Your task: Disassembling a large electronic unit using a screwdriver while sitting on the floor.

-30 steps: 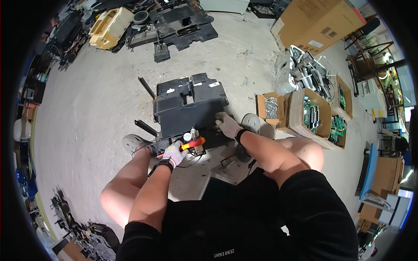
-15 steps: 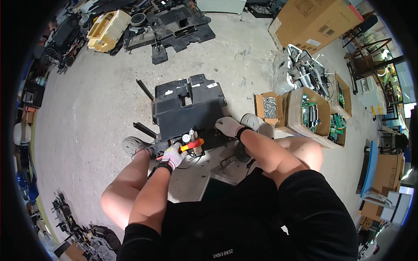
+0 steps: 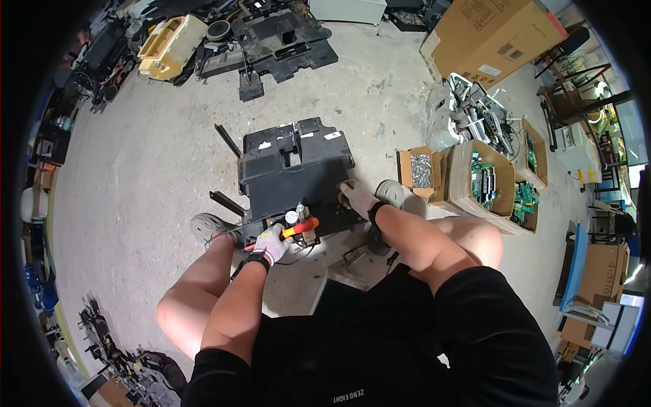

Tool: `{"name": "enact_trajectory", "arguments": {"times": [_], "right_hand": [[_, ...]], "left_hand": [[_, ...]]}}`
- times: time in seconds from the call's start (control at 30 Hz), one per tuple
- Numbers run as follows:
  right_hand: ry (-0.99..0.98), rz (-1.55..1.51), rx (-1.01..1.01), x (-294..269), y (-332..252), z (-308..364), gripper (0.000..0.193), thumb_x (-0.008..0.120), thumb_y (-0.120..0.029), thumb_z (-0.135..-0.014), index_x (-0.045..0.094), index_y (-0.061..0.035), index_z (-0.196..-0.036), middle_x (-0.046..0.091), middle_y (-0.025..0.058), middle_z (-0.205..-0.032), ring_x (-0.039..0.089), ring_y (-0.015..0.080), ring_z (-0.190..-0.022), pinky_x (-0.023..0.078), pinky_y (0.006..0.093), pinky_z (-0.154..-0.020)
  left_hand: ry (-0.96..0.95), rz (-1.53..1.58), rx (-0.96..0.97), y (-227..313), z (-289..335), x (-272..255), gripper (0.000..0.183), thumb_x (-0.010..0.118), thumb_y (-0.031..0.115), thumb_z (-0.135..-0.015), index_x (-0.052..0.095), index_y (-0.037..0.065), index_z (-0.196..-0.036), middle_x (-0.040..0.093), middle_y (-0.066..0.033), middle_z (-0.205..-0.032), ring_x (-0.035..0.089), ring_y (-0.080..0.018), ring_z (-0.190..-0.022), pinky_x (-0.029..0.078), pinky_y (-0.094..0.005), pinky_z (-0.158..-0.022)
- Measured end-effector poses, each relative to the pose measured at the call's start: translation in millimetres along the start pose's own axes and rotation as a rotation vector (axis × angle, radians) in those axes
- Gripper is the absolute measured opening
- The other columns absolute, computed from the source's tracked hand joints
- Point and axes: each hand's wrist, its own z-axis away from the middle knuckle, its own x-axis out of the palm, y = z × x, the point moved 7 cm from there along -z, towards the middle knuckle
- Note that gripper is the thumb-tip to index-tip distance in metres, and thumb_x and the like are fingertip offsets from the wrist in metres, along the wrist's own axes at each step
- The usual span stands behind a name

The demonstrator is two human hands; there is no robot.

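A black plastic machine chassis (image 3: 293, 166) lies on the concrete floor between my feet. My gloved left hand (image 3: 271, 243) is shut on a tool with a red and yellow handle (image 3: 300, 229), held at the chassis's near edge beside a small round part (image 3: 291, 217). My gloved right hand (image 3: 357, 197) presses on the near right corner of the chassis; I cannot make out anything in it. My knees and forearms come in from below.
A small open carton of screws (image 3: 420, 169) and cartons of green circuit boards (image 3: 483, 182) stand to the right. Large cardboard boxes (image 3: 489, 34) are at the back right. Black and yellow machine parts (image 3: 271, 37) lie at the back.
My right hand has shifted slightly along the chassis's near right corner. The left hand and its tool stay at the same spot.
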Motion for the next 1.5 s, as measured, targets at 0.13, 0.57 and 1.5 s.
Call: {"name": "enact_trajectory", "arguments": {"times": [0.13,0.57,1.5], "right_hand": [[-0.016,0.495,-0.292,-3,-18,-2,0.029,0.051,-0.026,-0.102,0.064,-0.0006,-0.102,0.069,0.0121,-0.088,0.065,0.0142,-0.077,0.049,0.0297,-0.067],[0.173,0.292,-0.193,-25,-63,-11,0.036,0.054,-0.033,-0.100,0.068,-0.0001,-0.097,0.066,0.0098,-0.073,0.063,0.0203,-0.068,0.049,0.0361,-0.067],[-0.011,0.831,-0.232,10,-39,-6,0.044,0.048,-0.038,-0.100,0.068,0.0006,-0.107,0.070,0.0228,-0.105,0.063,0.0421,-0.104,0.049,0.0474,-0.093]], "left_hand": [[0.004,-0.009,0.006,3,-2,0,0.038,0.072,0.033,-0.084,0.062,0.004,-0.107,0.069,-0.0226,-0.100,0.064,-0.0417,-0.100,0.051,-0.0474,-0.086],[0.014,-0.020,0.014,3,3,-3,0.038,0.072,0.032,-0.084,0.064,0.005,-0.109,0.069,-0.0223,-0.102,0.065,-0.0404,-0.100,0.051,-0.0470,-0.088],[-0.007,-0.007,0.001,0,3,-3,0.045,0.071,0.036,-0.085,0.062,0.003,-0.113,0.069,-0.0244,-0.105,0.065,-0.0419,-0.102,0.051,-0.0462,-0.089]]}}
